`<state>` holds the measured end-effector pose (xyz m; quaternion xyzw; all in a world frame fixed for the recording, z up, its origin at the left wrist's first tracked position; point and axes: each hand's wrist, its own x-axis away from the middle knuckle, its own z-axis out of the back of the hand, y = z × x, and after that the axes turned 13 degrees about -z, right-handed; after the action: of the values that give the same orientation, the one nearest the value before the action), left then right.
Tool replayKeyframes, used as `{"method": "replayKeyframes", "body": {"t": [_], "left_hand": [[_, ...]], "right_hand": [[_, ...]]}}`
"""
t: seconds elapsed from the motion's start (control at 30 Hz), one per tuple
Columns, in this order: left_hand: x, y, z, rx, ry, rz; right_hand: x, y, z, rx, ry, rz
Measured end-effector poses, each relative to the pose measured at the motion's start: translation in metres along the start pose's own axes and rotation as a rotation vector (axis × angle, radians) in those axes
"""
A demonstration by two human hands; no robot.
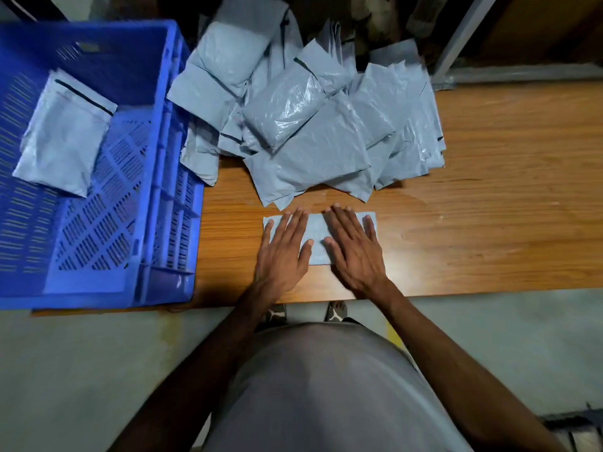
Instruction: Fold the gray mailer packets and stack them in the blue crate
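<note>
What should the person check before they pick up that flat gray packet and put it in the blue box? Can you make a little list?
1. Both hands on the packet: the left hand and right hand press flat on the folded packet. Ok.
2. Packet folded neatly: it looks like a flat rectangle, but the hands cover much of it. Cannot tell.
3. Room in the blue crate: only a small stack of packets sits inside, with bare floor beside it. Ok.
4. Way to the crate: it stands just left of the hands on the wooden table, nothing between. Ok.
5. More packets to fold: a pile of packets waits behind the hands. Ok.
</note>
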<state>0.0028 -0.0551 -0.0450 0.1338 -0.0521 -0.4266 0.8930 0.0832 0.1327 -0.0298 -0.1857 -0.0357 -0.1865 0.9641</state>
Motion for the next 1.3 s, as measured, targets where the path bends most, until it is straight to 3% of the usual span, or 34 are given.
{"method": "replayKeyframes", "body": {"t": [1.3], "left_hand": [[-0.021, 0.013, -0.007, -0.034, -0.042, -0.065]], "right_hand": [[0.001, 0.023, 0.001, 0.021, -0.022, -0.042]]}}
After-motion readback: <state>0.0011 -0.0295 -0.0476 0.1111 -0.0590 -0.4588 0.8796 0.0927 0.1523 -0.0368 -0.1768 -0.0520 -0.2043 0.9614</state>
